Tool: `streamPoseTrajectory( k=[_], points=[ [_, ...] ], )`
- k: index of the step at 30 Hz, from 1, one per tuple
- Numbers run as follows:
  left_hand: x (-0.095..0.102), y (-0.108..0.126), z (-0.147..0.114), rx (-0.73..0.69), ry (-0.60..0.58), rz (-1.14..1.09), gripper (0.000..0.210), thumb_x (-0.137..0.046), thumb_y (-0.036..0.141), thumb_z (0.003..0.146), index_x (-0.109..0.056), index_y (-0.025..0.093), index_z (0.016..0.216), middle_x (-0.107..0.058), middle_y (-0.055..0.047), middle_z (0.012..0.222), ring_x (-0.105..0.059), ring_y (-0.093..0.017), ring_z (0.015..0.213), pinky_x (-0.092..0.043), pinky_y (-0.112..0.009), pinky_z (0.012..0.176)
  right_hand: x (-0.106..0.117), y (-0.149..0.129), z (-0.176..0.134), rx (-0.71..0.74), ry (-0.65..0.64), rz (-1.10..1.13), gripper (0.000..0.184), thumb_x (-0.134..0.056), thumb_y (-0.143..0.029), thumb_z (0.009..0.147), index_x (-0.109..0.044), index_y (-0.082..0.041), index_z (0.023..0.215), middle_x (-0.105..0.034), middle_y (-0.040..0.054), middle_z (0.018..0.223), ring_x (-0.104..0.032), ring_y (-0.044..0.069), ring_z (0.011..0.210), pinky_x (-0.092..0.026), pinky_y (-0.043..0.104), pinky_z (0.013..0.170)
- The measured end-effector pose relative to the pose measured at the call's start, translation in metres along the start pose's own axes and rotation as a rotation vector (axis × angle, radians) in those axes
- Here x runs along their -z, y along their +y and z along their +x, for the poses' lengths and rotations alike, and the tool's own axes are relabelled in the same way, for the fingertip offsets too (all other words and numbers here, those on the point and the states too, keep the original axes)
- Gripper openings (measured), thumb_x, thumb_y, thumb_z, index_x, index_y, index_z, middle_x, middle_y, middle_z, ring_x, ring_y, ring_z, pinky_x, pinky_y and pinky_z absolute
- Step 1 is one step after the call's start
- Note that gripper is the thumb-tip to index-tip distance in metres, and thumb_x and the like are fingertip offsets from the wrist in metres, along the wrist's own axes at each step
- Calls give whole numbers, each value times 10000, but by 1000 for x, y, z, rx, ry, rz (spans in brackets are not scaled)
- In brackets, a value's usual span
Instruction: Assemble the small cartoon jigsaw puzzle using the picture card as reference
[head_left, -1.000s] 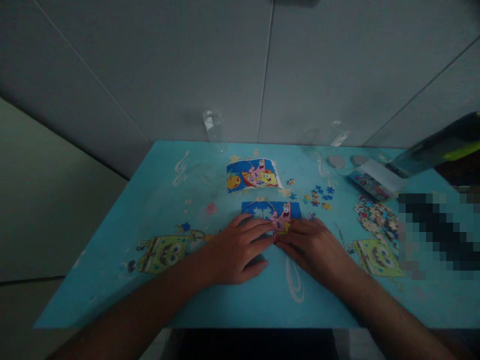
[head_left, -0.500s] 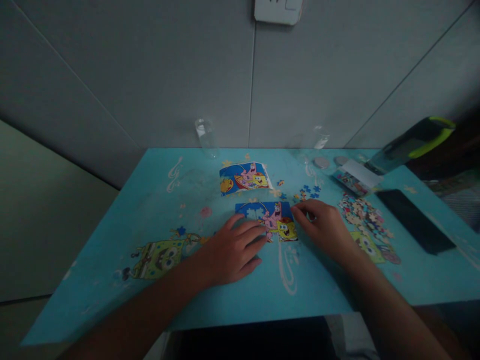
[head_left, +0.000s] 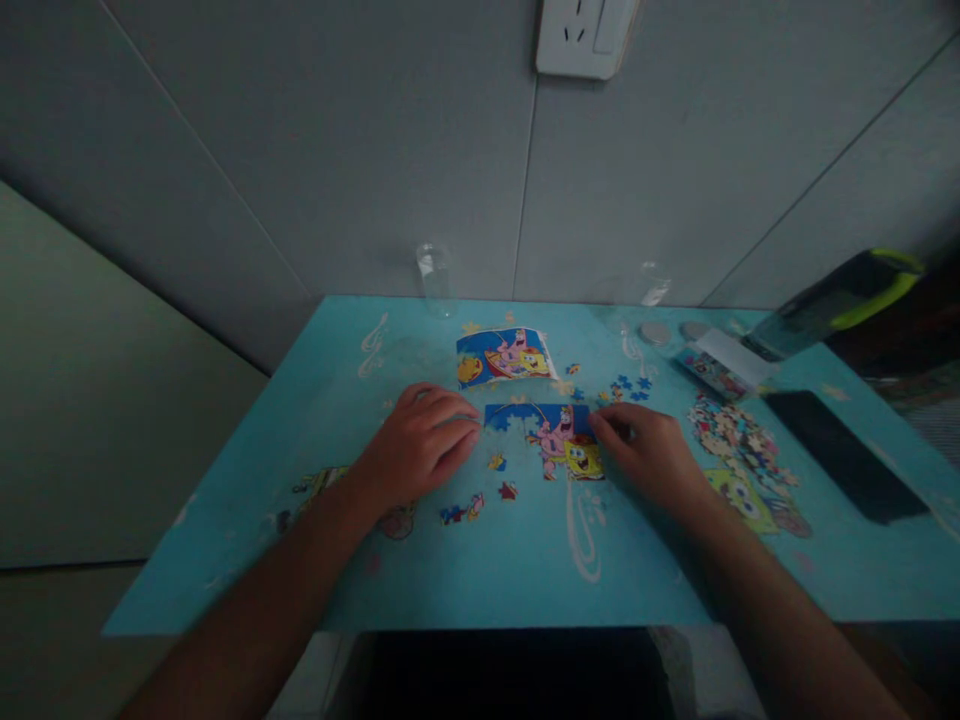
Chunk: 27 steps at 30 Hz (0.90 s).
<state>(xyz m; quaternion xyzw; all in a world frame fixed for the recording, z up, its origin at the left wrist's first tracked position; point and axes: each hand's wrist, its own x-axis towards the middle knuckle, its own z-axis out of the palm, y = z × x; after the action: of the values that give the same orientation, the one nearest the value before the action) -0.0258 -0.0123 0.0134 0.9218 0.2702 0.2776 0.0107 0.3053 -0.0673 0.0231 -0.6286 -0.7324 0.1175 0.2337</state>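
Observation:
A partly assembled jigsaw puzzle (head_left: 574,440) lies flat on the blue table; it shows a pink starfish and a yellow sponge figure, with a gap at its lower left. My right hand (head_left: 645,445) has thumb and forefinger closed at its right edge. At the puzzle's left edge is my left hand (head_left: 427,440), palm down, fingers apart and slightly bent, with nothing visible in it. Loose puzzle pieces lie below the gap: a yellow-and-blue piece (head_left: 497,462), a dark red piece (head_left: 508,491) and a small joined cluster (head_left: 463,510). Behind the puzzle rests a reference picture (head_left: 504,357).
Several blue pieces (head_left: 630,387) lie behind my right hand. Farther right are a pile of pieces (head_left: 739,440), a small open box (head_left: 720,365), a black phone-like slab (head_left: 844,455) and a tilted bottle (head_left: 832,305). Clear jars (head_left: 436,282) stand by the wall.
My left hand has moved left and back, off the puzzle's lower left, uncovering the gap and the loose pieces. My right hand stays at the right edge. The camera view has shifted slightly.

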Motion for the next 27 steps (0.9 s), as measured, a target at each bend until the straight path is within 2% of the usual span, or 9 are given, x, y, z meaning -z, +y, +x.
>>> streamPoseTrajectory(
  k=[6, 20, 27],
  points=[
    [3, -9, -2, 75, 53, 52, 141, -567, 208, 969, -705, 194, 944, -728, -38, 1034, -643, -208, 1000, -431, -443, 986, 1, -1, 0, -5, 37, 13, 317, -522, -393, 985, -750, -194, 889, -722, 39, 730, -631, 174, 612, -436, 297, 608],
    [3, -4, -2, 100, 22, 62, 163, -554, 220, 982, -701, 193, 916, -728, -38, 1001, -643, -200, 968, -425, -436, 965, 1, -2, -1, 2, 61, 17, 316, -514, -395, 988, -749, -201, 901, -726, 32, 751, -626, 168, 628, -440, 295, 618],
    [-1, 1, -2, 106, -30, 37, 184, -533, 236, 1004, -697, 188, 936, -724, -38, 1006, -641, -197, 984, -420, -431, 975, 1, -4, -1, 0, 23, 28, 308, -521, -399, 990, -756, -207, 936, -746, 41, 793, -656, 187, 667, -472, 306, 650]
  ],
)
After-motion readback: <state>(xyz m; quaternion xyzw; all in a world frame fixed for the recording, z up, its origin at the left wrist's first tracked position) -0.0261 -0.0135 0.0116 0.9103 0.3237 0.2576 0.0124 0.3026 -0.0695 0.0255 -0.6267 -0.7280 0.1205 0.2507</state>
